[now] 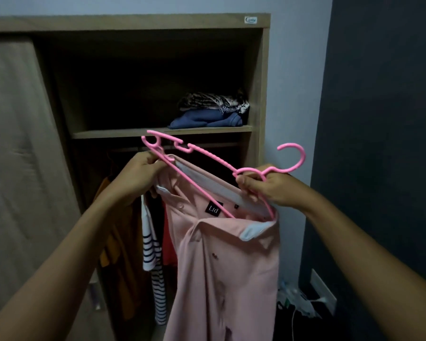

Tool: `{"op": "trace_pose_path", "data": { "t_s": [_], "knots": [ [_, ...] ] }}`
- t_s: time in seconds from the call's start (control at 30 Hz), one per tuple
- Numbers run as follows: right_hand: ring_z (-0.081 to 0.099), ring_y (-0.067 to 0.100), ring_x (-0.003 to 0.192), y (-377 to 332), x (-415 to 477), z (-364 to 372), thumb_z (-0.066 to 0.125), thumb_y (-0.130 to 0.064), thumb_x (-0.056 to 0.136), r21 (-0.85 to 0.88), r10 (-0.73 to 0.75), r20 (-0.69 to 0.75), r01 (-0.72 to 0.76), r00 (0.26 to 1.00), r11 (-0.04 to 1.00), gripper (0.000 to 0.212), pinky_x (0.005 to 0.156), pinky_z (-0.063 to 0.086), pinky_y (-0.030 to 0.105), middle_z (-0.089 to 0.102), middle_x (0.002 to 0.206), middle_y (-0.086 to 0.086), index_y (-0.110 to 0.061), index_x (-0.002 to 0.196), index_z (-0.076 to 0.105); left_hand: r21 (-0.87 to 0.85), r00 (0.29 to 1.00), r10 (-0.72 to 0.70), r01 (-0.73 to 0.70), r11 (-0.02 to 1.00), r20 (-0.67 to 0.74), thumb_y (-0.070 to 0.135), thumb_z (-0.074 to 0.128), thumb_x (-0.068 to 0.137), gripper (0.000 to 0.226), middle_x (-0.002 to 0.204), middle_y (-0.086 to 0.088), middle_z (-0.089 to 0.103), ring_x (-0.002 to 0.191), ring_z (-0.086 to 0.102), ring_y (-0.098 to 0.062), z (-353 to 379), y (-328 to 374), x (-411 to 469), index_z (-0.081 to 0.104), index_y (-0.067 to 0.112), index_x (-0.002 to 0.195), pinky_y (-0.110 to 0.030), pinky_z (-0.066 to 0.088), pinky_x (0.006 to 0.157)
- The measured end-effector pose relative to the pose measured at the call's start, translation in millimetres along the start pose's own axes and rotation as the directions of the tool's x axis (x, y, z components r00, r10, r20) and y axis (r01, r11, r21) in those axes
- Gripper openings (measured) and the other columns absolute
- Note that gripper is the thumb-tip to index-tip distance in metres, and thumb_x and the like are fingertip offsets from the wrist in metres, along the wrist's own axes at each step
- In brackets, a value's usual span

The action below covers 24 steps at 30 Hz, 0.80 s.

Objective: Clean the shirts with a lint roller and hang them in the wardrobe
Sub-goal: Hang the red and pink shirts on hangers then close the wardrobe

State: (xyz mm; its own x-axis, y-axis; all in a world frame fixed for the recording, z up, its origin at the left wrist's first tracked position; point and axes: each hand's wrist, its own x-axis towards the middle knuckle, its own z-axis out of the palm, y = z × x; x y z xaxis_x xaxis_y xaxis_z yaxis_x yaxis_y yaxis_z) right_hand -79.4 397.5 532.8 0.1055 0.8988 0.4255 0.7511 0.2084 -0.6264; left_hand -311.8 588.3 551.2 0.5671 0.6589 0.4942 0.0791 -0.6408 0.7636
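A pale pink polo shirt (221,279) with a white-lined collar and a black "Ltd" label hangs in front of me, held up before the open wardrobe (256,77). A pink plastic hanger (207,156) lies tilted across the collar, its right end pushed down inside the neck opening and its left end sticking out above. My left hand (140,168) grips the shirt's left collar edge together with the hanger's left arm. My right hand (271,185) is closed around the hanger just below its hook, at the collar's right side.
Inside the wardrobe, a shelf (162,132) carries folded clothes (212,112). Below it hang a mustard garment (118,242), a navy-striped top (153,249) and a coral piece. A beige sliding door (17,168) stands at the left. A dark wall (384,119) and cables on the floor are at the right.
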Motion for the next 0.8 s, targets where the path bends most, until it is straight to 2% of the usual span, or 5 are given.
{"op": "trace_pose_path", "data": {
  "t_s": [0.13,0.33,0.53,0.67,0.8],
  "knots": [
    [0.052,0.018,0.059,23.7,-1.3,-5.9,0.052,-0.051,0.095,-0.225,0.115,0.078,-0.094,0.990,0.970,0.043,0.060,0.047,0.029,0.062,0.067,0.003,-0.013,0.085,0.068,-0.004,0.996,-0.059,0.058,0.998,-0.061,0.023,0.056,0.102,0.027,0.069,-0.014,0.061,0.054,0.060,-0.025,-18.3,-10.2,2.0,0.063,0.014,0.077,-0.030,0.052,0.040],
    [0.065,0.018,0.083,27.3,13.1,9.0,0.058,-0.069,0.083,-0.516,0.386,0.245,-0.217,0.889,0.829,0.046,0.083,0.054,0.041,0.073,0.093,0.003,-0.027,0.094,0.073,0.113,0.996,0.075,-0.069,0.991,-0.048,0.031,0.056,0.102,0.034,0.066,-0.011,0.060,0.054,0.061,-0.019,2.0,-2.9,-1.3,0.060,0.008,0.077,-0.036,0.055,0.052],
    [0.065,0.015,0.069,2.5,28.0,-4.7,0.083,-0.014,0.077,0.141,0.061,0.088,-0.073,0.994,0.987,0.020,0.065,0.051,0.025,0.075,0.080,0.007,-0.003,0.092,0.075,0.223,0.992,0.122,-0.114,0.968,-0.020,0.044,0.055,0.096,0.039,0.062,0.001,0.058,0.061,0.057,-0.019,9.2,-6.8,-3.5,0.058,0.014,0.070,-0.050,0.053,0.067],
    [0.046,0.013,0.040,-3.0,34.2,-29.4,0.076,-0.023,0.085,0.056,0.190,0.070,-0.194,0.979,0.979,0.018,0.039,0.029,0.021,0.068,0.063,0.008,-0.006,0.084,0.076,0.244,0.996,0.073,-0.057,0.968,-0.055,0.037,0.058,0.099,0.038,0.060,0.000,0.061,0.063,0.067,-0.029,10.0,-7.8,-9.1,0.061,0.014,0.068,-0.049,0.056,0.064],
    [0.063,0.016,0.045,-13.3,44.2,-30.0,0.073,-0.029,0.087,0.104,0.158,-0.111,-0.147,0.981,0.984,0.027,0.040,0.039,0.023,0.065,0.064,0.014,-0.002,0.090,0.073,0.253,0.990,0.104,-0.077,0.964,-0.094,0.031,0.056,0.100,0.041,0.052,0.002,0.062,0.045,0.058,-0.006,22.2,2.4,-15.4,0.065,0.016,0.063,-0.029,0.050,0.052]
  ]
}}
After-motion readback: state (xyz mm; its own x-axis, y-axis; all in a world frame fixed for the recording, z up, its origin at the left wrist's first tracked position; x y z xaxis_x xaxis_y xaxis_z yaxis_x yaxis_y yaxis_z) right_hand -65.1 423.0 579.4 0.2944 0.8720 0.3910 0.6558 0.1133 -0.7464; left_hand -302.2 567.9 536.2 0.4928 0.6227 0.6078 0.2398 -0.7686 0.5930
